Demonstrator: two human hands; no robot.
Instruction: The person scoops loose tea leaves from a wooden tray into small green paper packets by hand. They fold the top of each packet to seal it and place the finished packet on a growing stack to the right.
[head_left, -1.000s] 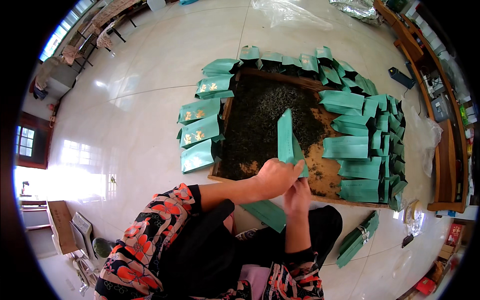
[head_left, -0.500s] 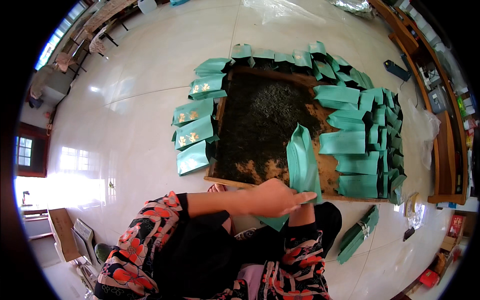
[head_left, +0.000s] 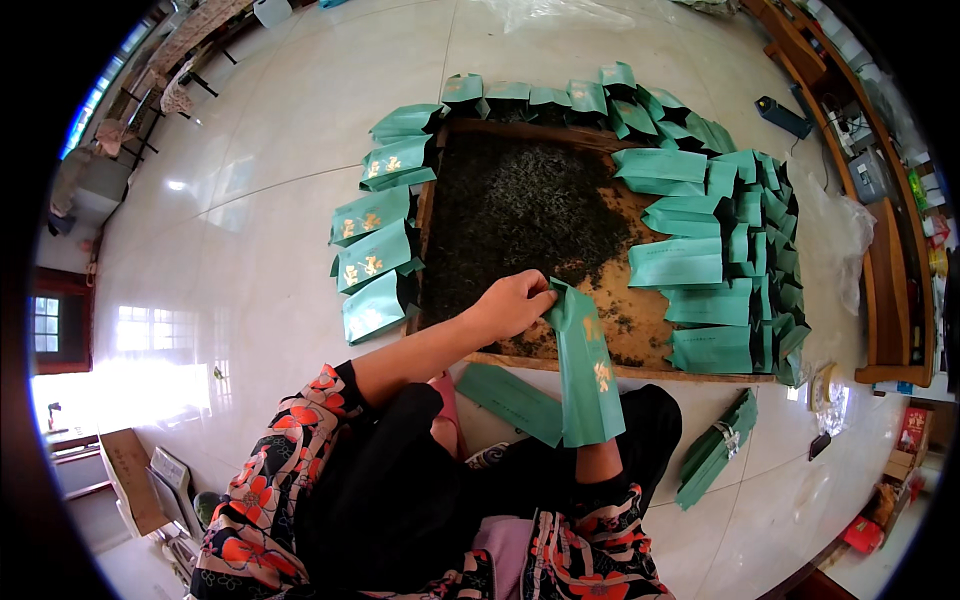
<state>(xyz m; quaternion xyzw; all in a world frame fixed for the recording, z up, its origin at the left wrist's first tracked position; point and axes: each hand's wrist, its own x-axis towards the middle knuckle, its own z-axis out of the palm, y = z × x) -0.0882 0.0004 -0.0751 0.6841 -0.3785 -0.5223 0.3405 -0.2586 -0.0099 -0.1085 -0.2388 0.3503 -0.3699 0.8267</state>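
A green paper bag (head_left: 590, 390) with gold print stands nearly upright in front of me, its top leaning a little left. My left hand (head_left: 515, 303) is closed in a pinch on the bag's top left corner. My right hand is hidden behind the bag; just its wrist (head_left: 600, 462) shows below, so its fingers cannot be seen. Past the bag lies a shallow wooden tray (head_left: 640, 345) with a heap of dark, loose dried leaves (head_left: 530, 200) that look like tea. A flat green bag (head_left: 510, 402) lies by my lap, partly behind the held one.
Green bags line the tray: a column at the left (head_left: 370, 255), a row at the back (head_left: 548, 97) and several stacked rows at the right (head_left: 675, 262). A tied bundle of flat bags (head_left: 715, 450) is on the floor at right. Wooden furniture (head_left: 885, 290) stands farther right.
My left hand has gone from the bag's lower end up to its top corner. The bag has come lower and turned, its gold print now showing. More of the flat bag is visible.
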